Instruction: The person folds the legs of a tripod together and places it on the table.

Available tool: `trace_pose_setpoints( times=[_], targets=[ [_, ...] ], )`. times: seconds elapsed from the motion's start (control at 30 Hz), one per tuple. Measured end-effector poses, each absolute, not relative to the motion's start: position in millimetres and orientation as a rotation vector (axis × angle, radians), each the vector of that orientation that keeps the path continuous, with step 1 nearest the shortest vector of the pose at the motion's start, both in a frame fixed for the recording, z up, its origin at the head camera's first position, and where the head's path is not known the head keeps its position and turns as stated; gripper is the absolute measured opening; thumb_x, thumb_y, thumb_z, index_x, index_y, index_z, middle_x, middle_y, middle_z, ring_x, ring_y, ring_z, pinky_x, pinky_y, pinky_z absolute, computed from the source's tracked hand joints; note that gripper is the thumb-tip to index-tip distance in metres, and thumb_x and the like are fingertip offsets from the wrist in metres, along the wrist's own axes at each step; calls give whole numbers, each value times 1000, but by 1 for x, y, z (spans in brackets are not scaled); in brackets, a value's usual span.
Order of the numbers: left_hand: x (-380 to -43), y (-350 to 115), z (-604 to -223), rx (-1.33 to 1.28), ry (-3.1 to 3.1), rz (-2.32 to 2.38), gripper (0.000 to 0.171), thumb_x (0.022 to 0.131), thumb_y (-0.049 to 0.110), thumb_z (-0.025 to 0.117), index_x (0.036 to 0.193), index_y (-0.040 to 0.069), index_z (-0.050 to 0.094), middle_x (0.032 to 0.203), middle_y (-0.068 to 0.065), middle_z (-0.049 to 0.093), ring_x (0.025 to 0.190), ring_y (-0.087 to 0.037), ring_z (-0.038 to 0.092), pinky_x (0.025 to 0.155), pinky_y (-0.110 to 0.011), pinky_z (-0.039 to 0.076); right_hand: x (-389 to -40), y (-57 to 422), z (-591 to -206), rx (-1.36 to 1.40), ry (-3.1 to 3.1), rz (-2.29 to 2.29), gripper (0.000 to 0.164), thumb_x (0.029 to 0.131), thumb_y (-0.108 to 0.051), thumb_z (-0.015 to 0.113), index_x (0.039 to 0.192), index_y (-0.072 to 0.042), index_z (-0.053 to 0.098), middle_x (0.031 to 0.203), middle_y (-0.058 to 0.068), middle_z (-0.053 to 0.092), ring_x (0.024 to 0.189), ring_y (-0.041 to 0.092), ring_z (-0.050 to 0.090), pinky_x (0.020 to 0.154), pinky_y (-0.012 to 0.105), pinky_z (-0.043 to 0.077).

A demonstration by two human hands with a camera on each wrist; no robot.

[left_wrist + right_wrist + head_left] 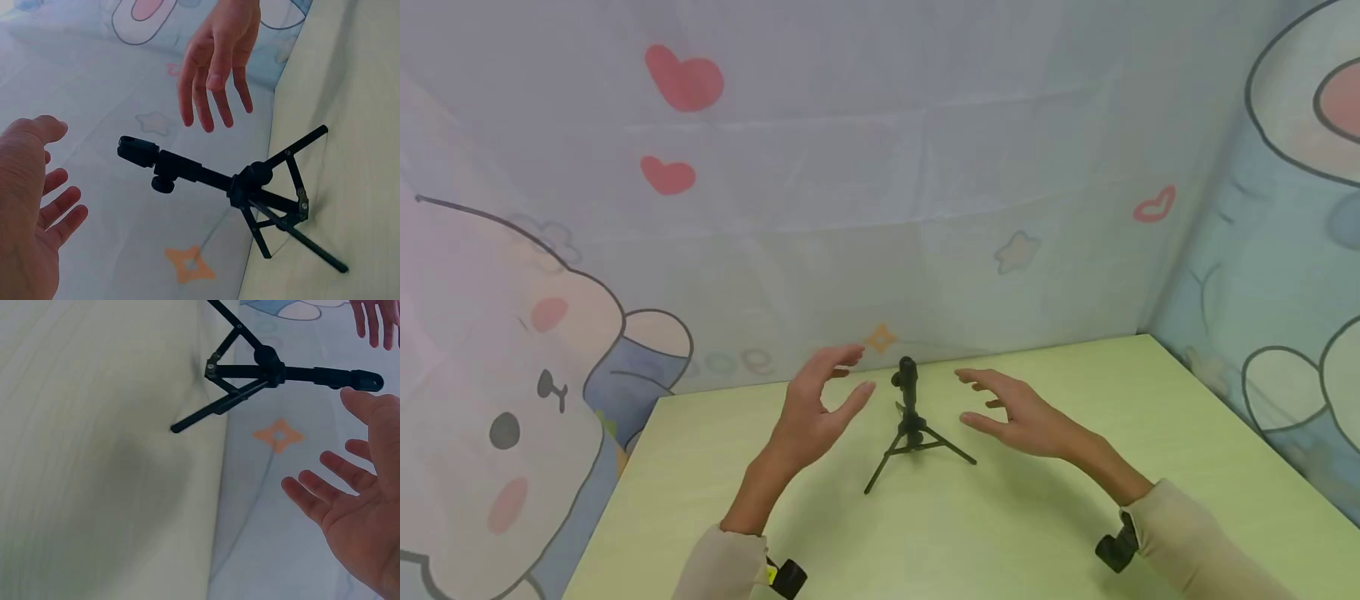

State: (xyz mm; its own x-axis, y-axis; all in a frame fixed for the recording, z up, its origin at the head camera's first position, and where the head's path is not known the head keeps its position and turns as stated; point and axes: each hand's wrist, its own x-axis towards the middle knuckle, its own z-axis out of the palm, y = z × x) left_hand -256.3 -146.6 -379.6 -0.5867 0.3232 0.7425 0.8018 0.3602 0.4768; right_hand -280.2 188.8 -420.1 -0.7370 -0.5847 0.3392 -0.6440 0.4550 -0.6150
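A small black tripod (pixel 910 421) stands upright on the table with its legs spread. A knob sticks out from the side of its post, which shows plainly in the left wrist view (pixel 164 184). To its left, my left hand (pixel 811 412) hovers with fingers loosely bent and thumb apart, touching nothing. On the other side my right hand (pixel 1026 415) is held in the air, palm toward the tripod, its fingers relaxed. A gap separates each hand from the tripod. The right wrist view shows the tripod (pixel 269 372) beyond my right hand (pixel 369 481).
The pale yellow-green table (pixel 865 533) reaches back to a cloth backdrop (pixel 850 167) printed with hearts and cartoon animals. A similar printed cloth (pixel 1262 275) closes off the right side. Black wrist cameras (pixel 1117 550) are strapped at both sleeves.
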Motion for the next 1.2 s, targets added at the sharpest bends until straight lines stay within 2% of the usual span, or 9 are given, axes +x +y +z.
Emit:
trace_pose_setpoints(
  times=[0.23, 0.37, 0.5, 0.6, 0.7, 0.93, 1.2],
  targets=[
    [-269, -120, -402, -899, -2052, -1388, 42, 95, 8, 76, 135, 11, 64, 127, -5, 65, 119, -26, 62, 98, -44, 56, -284, 175, -443, 1122, -2610, 1240, 49, 103, -29, 69, 146, -9, 55, 139, 9, 61, 121, 32, 64, 94, 43, 58],
    [-277, -109, -415, -846, -2128, -1430, 43, 96, 14, 77, 137, 11, 64, 133, -4, 64, 121, -23, 61, 101, -42, 54, -284, 169, -453, 1164, -2604, 1255, 42, 103, -22, 69, 140, -5, 59, 133, 12, 64, 115, 36, 66, 90, 38, 60],
    [-284, -100, -426, -820, -2141, -1528, 44, 96, 12, 77, 138, 9, 63, 132, -5, 64, 121, -26, 60, 103, -47, 52, -286, 164, -464, 1193, -2600, 1265, 35, 103, -17, 69, 134, -3, 61, 129, 17, 65, 111, 39, 67, 88, 38, 60],
    [-287, -95, -432, -807, -2078, -1624, 43, 95, 3, 75, 137, 4, 62, 127, -12, 65, 118, -33, 62, 101, -53, 53, -287, 160, -471, 1200, -2607, 1266, 30, 102, -13, 69, 129, -1, 64, 124, 19, 67, 108, 36, 68, 86, 38, 61],
    [-289, -92, -436, -795, -2017, -1678, 42, 94, -3, 73, 135, 1, 62, 125, -18, 66, 115, -36, 64, 97, -51, 56, -288, 156, -477, 1201, -2607, 1254, 23, 101, -9, 69, 121, 1, 67, 116, 16, 70, 102, 30, 71, 82, 35, 61],
    [-293, -90, -440, -804, -1955, -1754, 38, 95, 1, 76, 132, 5, 67, 121, -13, 69, 112, -31, 67, 94, -40, 59, -293, 150, -490, 1187, -2581, 1222, 9, 99, -4, 70, 107, -4, 73, 103, 5, 74, 90, 19, 72, 76, 28, 61],
    [-295, -85, -438, -808, -1927, -1790, 34, 94, 3, 76, 128, 3, 69, 119, -15, 70, 110, -29, 66, 99, -42, 56, -296, 143, -493, 1150, -2522, 1183, 8, 98, -2, 70, 103, -3, 76, 97, 5, 76, 83, 13, 71, 71, 27, 60]
  ],
)
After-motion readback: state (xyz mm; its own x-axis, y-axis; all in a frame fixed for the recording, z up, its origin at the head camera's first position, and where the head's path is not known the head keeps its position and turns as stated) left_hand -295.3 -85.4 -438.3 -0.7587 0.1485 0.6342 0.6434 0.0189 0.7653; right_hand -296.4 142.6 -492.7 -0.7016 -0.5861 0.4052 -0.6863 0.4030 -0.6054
